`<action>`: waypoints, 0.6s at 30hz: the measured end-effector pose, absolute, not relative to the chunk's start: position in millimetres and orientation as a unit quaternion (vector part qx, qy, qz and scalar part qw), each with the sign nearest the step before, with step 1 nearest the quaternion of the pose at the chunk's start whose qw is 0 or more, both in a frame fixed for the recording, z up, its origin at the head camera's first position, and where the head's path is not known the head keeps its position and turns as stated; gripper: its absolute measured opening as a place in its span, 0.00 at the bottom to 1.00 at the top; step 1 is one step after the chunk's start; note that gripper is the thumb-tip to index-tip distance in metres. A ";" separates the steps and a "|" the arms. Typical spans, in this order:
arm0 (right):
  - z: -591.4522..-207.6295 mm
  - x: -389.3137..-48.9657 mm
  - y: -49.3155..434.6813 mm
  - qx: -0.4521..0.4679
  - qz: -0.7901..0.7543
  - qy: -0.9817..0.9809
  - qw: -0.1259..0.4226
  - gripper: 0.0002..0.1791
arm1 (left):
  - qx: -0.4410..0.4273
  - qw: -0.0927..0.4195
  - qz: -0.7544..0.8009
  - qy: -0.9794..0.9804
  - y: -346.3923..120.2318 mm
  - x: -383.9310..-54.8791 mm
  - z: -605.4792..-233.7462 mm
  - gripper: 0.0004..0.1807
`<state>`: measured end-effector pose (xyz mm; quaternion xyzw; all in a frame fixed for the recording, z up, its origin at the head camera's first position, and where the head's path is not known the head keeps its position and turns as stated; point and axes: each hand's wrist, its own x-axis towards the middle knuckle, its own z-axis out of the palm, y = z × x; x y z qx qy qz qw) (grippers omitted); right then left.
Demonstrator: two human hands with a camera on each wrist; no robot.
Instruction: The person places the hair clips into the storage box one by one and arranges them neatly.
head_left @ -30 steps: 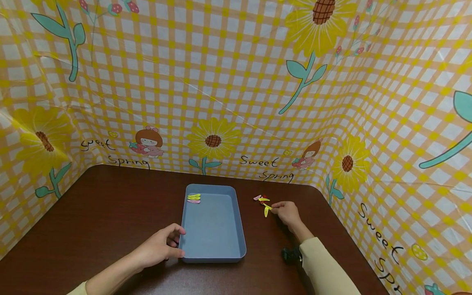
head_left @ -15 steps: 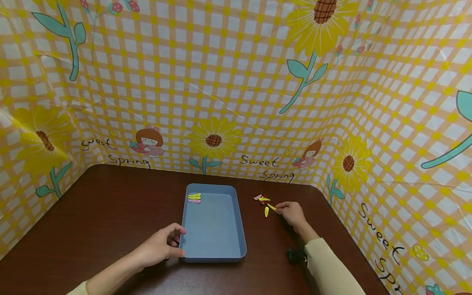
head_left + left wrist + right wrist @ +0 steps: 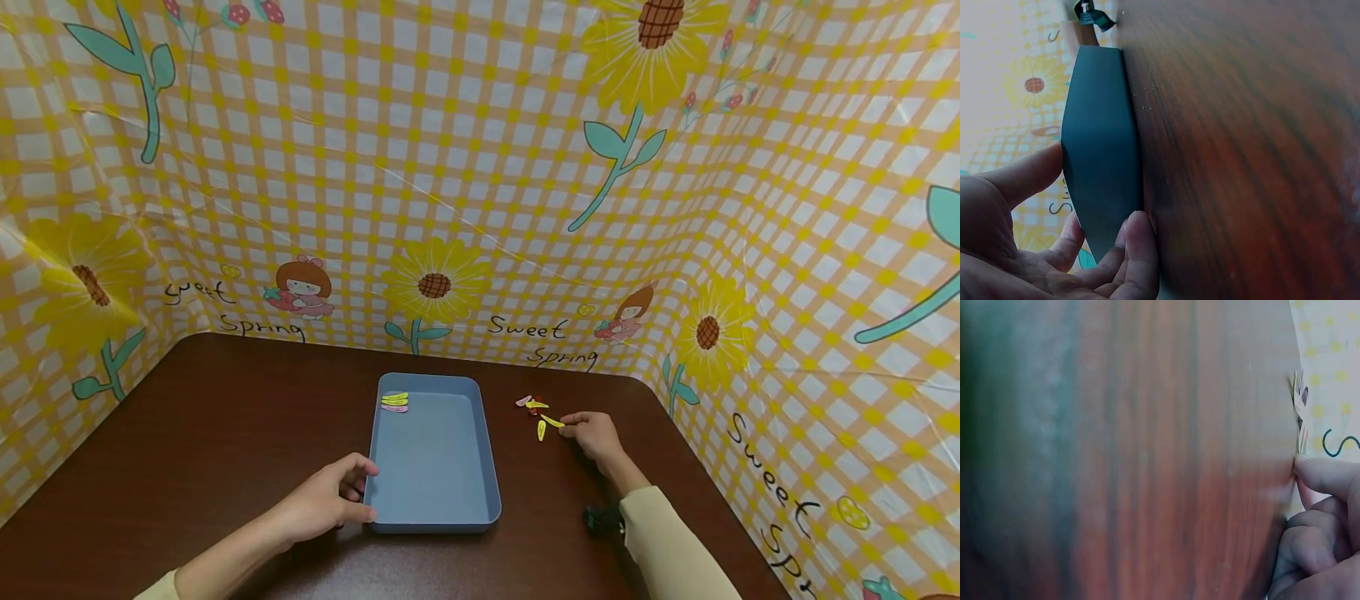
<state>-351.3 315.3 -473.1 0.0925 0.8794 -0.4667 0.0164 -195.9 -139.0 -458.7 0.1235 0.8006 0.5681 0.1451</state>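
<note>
In the head view a blue-grey tray [image 3: 435,458] stands on the table, with two yellow hair clips [image 3: 394,399] and a pink hair clip [image 3: 394,408] lined up in its far left corner. My left hand [image 3: 330,498] holds the tray's left edge near the front corner, its fingers [image 3: 1029,172] against the rim and wall in the left wrist view. Right of the tray, my right hand [image 3: 592,433] pinches the end of a yellow hair clip [image 3: 552,422]. Close by lie another yellow clip [image 3: 542,431] and a small pile of yellow, red and pink clips [image 3: 537,406].
The dark brown wooden table [image 3: 247,417] is enclosed by a checked cloth [image 3: 480,183] with sunflowers, behind and at both sides. A dark device [image 3: 602,521] sits at the right wrist. The tray's raised walls surround its flat floor.
My right hand has shifted slightly right, drawing the pinched yellow clip a little along with it. The left hand and the tray stay where they were.
</note>
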 end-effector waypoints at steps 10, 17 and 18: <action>-472.5 -351.1 314.2 0.083 -0.460 0.884 0.008 0.12 | 0.123 0.144 0.568 0.801 -139.1 -195.5 -459.3 0.28; -474.3 -352.2 316.0 0.079 -0.453 0.888 0.005 0.11 | 0.121 0.140 0.567 0.803 -138.5 -195.9 -459.5 0.28; -474.2 -352.4 316.1 0.079 -0.452 0.888 0.006 0.11 | 0.121 0.139 0.566 0.803 -138.5 -196.0 -459.7 0.28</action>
